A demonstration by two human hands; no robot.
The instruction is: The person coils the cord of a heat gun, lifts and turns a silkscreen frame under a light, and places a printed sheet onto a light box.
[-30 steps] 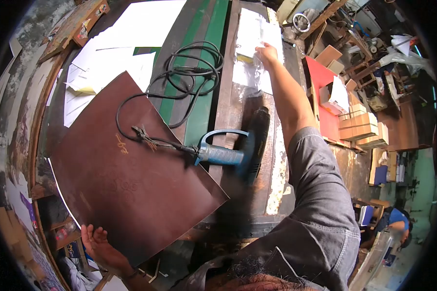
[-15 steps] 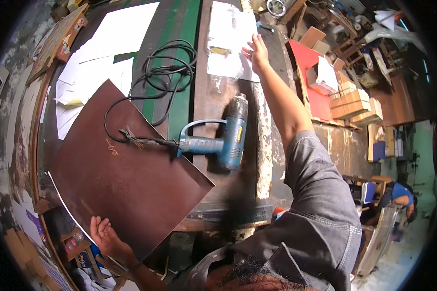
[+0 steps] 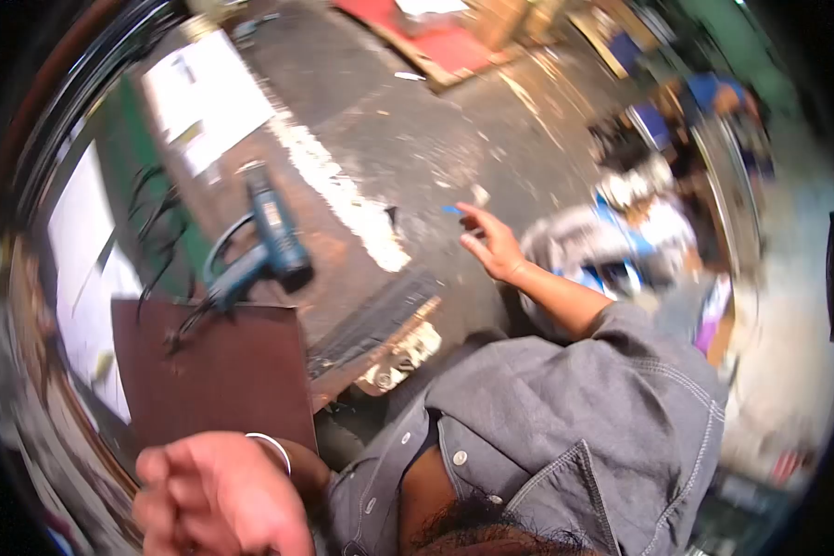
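My right hand (image 3: pixel 491 246) reaches over the dark worktop with index finger and thumb apart. Its index fingertip is right at a small blue piece (image 3: pixel 450 209). My left hand (image 3: pixel 222 496) is raised close to the camera, palm showing and fingers loosely curled, a little blurred, with nothing seen in it. Behind it lies a dark brown sheet (image 3: pixel 218 371), its lower part covered by this hand. A blue heat gun (image 3: pixel 273 232) lies on the bench beyond the sheet, its cable (image 3: pixel 162 222) looped to the left.
White papers (image 3: pixel 204 93) lie at the bench's far end, and more white sheets (image 3: pixel 79 222) at the left. A red board (image 3: pixel 454 51) stands at the back. Bundled plastic bags (image 3: pixel 612 241) sit right of my right arm. Another person (image 3: pixel 713 93) is at the far right.
The view has swung to the right. My right hand has left the white papers for the worktop's near right area. My left hand has come off the brown sheet's edge and risen.
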